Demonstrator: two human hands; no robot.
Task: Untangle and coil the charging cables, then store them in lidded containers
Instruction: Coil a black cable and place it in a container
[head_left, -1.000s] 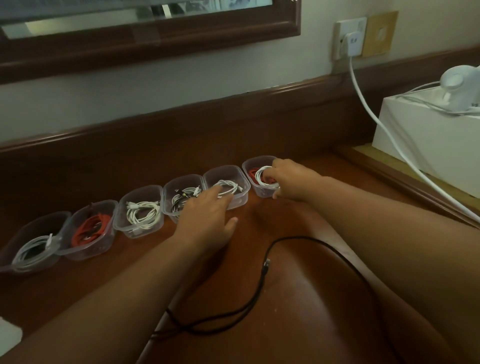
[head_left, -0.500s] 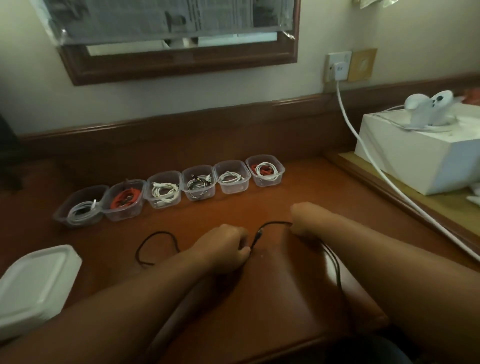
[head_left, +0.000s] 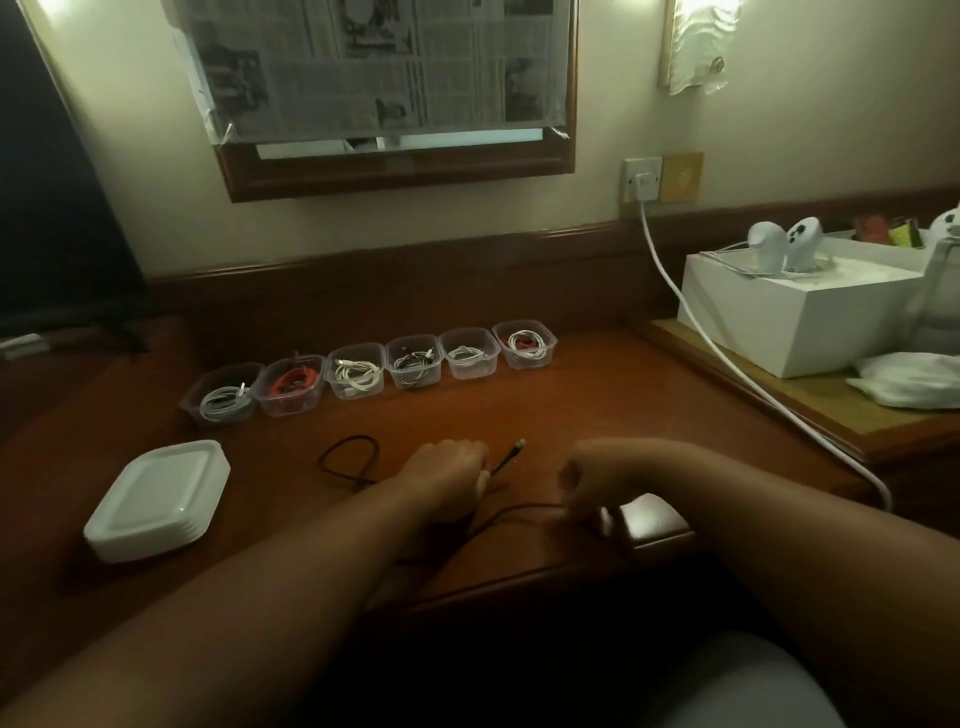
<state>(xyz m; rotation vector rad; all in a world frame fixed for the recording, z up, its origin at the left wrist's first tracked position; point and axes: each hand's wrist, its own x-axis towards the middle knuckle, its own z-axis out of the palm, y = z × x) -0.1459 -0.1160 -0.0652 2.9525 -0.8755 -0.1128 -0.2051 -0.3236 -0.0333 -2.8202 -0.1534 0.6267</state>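
Clear plastic tubs: six lidless containers stand in a row touching one another at the back of the wooden desk (head_left: 597, 395).
First container (head_left: 224, 396): leftmost, a grey-white coiled cable.
Second container (head_left: 291, 385): a red-orange coil.
Third container (head_left: 356, 373): a white coil.
Fourth container (head_left: 414, 362): a dark and white mixed coil.
Fifth container (head_left: 470, 354): a white coil.
Sixth container (head_left: 524, 345): rightmost, a white coil over a red one.
Lids (head_left: 158, 499): a white stack on the desk, left of the arms, well apart from the row.
Black cable (head_left: 347, 462): loose on the desk in front of the row, one loop left of the hands, its plug end sticking up between them.
Left hand (head_left: 449, 475): grip curled round the black cable just below the plug.
Right hand (head_left: 587, 480): fingers curled, pinching the cable nearer the desk's front edge.
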